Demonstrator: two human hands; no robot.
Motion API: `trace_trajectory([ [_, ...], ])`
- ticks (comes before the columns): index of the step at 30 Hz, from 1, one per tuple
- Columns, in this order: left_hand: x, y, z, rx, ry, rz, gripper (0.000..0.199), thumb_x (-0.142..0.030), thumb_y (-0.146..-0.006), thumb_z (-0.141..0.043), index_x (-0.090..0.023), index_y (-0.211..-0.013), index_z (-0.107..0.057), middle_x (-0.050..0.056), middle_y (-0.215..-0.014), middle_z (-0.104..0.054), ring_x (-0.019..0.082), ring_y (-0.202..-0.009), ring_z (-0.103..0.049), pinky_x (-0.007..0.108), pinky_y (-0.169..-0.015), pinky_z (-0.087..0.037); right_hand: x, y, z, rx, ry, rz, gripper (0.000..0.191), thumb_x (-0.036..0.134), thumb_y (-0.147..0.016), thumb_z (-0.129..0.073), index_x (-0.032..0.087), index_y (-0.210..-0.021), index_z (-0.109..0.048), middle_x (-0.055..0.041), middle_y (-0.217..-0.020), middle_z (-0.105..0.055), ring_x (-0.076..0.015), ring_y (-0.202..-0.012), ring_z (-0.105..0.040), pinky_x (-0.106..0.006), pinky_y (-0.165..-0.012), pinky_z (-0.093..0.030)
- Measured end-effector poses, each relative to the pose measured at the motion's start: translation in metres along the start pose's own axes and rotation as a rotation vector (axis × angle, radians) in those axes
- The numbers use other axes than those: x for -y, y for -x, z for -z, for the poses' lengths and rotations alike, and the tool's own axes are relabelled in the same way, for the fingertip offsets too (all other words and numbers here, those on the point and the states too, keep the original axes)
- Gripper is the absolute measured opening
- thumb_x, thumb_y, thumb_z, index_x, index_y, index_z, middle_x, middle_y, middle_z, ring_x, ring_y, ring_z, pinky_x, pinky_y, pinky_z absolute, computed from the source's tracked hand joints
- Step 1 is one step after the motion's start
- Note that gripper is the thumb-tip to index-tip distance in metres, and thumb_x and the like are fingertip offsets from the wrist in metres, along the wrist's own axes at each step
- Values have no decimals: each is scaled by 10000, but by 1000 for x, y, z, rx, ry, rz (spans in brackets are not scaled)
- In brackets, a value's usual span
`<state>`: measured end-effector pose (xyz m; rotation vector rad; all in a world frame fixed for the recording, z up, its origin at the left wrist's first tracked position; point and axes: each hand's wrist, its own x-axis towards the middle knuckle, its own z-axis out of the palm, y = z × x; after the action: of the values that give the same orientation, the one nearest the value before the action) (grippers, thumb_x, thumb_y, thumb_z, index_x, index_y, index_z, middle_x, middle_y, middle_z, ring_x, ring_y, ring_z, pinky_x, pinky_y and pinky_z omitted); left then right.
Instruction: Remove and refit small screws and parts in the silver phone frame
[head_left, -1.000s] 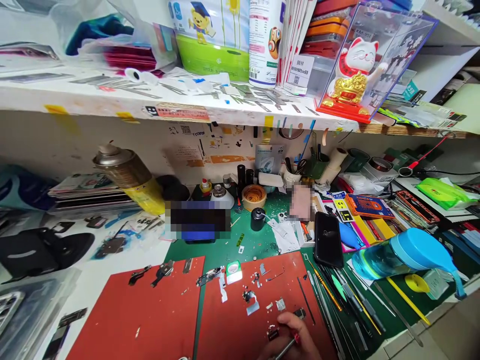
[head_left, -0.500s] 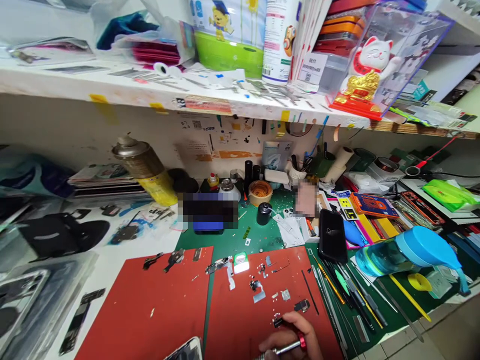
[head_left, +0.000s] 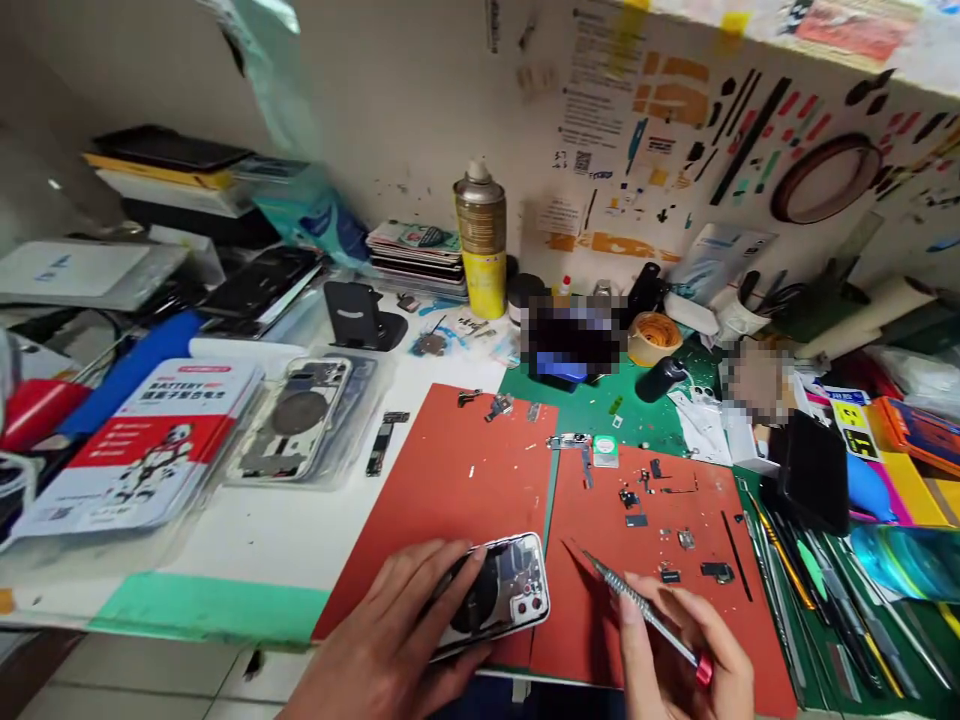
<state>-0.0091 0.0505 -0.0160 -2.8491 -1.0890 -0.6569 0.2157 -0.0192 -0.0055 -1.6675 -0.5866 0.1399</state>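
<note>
"BATTERY" [head_left: 180, 387] above Chinese characters [head_left: 176, 406] on red-and-white package [head_left: 97, 450]; QR code [head_left: 582, 162] on wall [head_left: 405, 110].

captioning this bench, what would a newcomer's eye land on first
Probably the opened phone in the left hand, front centre, with a metal tool in the right hand beside it. Then the red mats below, bearing small parts, and the yellow spray can by the wall.

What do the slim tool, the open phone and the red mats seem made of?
Slim tool: looks like metal, silvery and ridged with glints; its red end could be plastic or painted metal.
Open phone: perhaps metal-rimmed, going by the smooth, pale edge.
Red mats: matte, perhaps rubber or silicone, judging by their dull, even surface.
</note>
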Motion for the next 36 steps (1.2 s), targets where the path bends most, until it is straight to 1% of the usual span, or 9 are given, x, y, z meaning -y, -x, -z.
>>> trace_trajectory([
  [3, 0, 0, 1, -12, 6, -11, 432, -353, -1077, -578, -120, -1438, -623, 159, -1315, -707, 306, -1211, -665, 446, -1030, -548, 7, -6, -14, 11, 55, 42, 433, 409, -829, -893, 203, -1166, -714, -63, -946, -827, -175, -856, -818, -227, -812, -667],
  [6, 0, -1, 2, -25, 6, -16, 433, -370, -1090, -545, -128, -1441, -622, 141, -1323, -703, 296, -1231, -645, 440, -1052, -523, 14, -20, -28, 126, 88, 102, 419, 452, -864, -845, 213, -1179, -711, -63, -985, -830, -158, -873, -819, -192, -815, -655],
  [9, 0, -4, 5, -44, 7, -15, 404, -349, -1106, -511, -121, -1415, -635, 132, -1326, -694, 290, -1238, -628, 438, -1064, -500, 16, -34, -40, 247, 52, 215, 386, 400, -897, -811, 215, -1212, -686, -58, -1005, -832, -154, -892, -823, -192, -831, -656],
  [12, 0, -9, 10, -33, -4, -26, 419, -385, -1138, -436, -119, -1372, -660, 120, -1313, -699, 275, -1223, -622, 413, -1049, -490, 14, -41, -49, 282, 56, 293, 377, 351, -909, -802, 214, -1236, -674, -55, -1031, -826, -148, -929, -819, -196, -866, -650],
  [19, 3, -14, 12, -26, 40, -13, 445, -411, -1150, -389, -131, -1351, -671, 102, -1283, -708, 261, -1204, -613, 382, -1049, -482, 6, -42, -60, 252, 74, 199, 410, 387, -886, -829, 220, -1230, -679, -57, -1042, -809, -159, -952, -809, -198, -806, -658],
  [25, 4, -7, 9, -21, 68, -16, 403, -364, -1113, -483, -114, -1380, -651, 121, -1310, -695, 285, -1245, -593, 412, -1081, -480, 12, -36, -54, 193, 8, 206, 442, 346, -849, -864, 200, -1221, -678, -58, -1008, -811, -168, -887, -816, -229, -811, -672],
  [29, 3, -6, 9, 19, 67, -11, 467, -356, -1074, -558, -96, -1461, -596, 141, -1366, -682, 298, -1289, -577, 425, -1104, -476, 27, -26, -43, 103, 19, 71, 457, 410, -819, -892, 207, -1177, -694, -58, -970, -807, -179, -859, -809, -253, -792, -678],
  [32, 2, -9, 11, 61, 82, 15, 548, -373, -1021, -633, -90, -1486, -570, 157, -1362, -689, 313, -1252, -601, 443, -1062, -513, 34, -19, -28, 23, 29, 50, 461, 436, -797, -910, 225, -1153, -707, -61, -919, -800, -216, -787, -802, -334, -752, -698],
  [36, 1, -13, 12, 107, 104, 32, 558, -371, -931, -741, -116, -1412, -619, 158, -1313, -708, 337, -1172, -636, 478, -987, -563, 28, -15, -1, 60, 80, 74, 497, 428, -782, -926, 224, -1175, -701, -74, -899, -809, -252, -685, -795, -380, -637, -698],
])
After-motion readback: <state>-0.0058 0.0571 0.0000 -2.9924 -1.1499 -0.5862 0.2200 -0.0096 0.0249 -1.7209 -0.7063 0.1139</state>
